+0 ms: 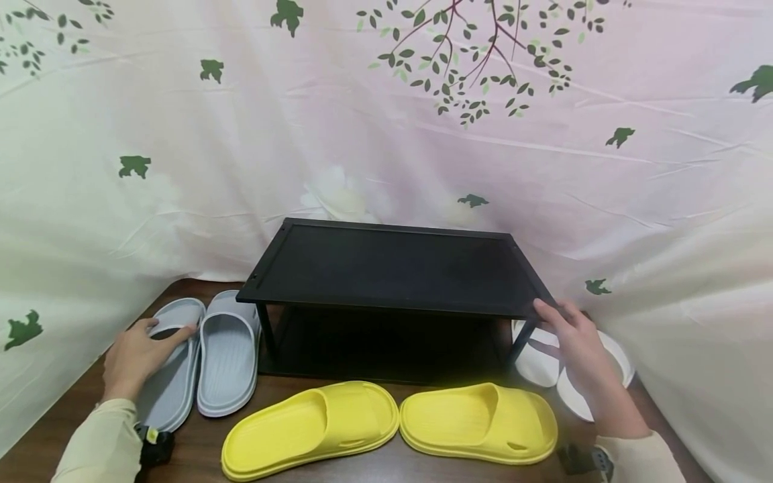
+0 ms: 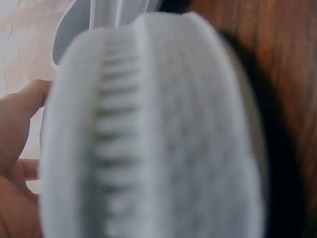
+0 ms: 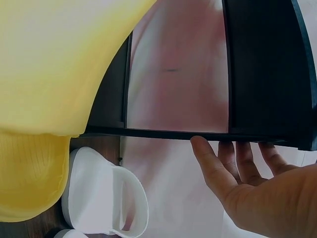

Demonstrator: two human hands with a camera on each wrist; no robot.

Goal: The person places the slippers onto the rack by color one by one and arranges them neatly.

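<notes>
On the left, my left hand [image 1: 135,355] grips the outer grey slipper [image 1: 172,389] across its strap, thumb on the inner side. That slipper's blurred ridged end fills much of the left wrist view, with part of the hand at its left. A second grey slipper [image 1: 228,362] lies beside it, close to a black two-tier rack [image 1: 392,268]. My right hand [image 1: 582,352] touches the rack's front right corner with fairly straight fingers; in the right wrist view its fingertips [image 3: 199,144] meet the rack's side edge. Two yellow slippers [image 1: 356,416] [image 1: 507,422] lie end to end before the rack.
A pair of white slippers [image 1: 537,362] sits right of the rack, partly hidden by the right hand and the rack's leg. Leaf-printed cloth [image 1: 386,147] hangs behind and on both sides. Everything stands on a dark brown wooden surface [image 1: 199,439].
</notes>
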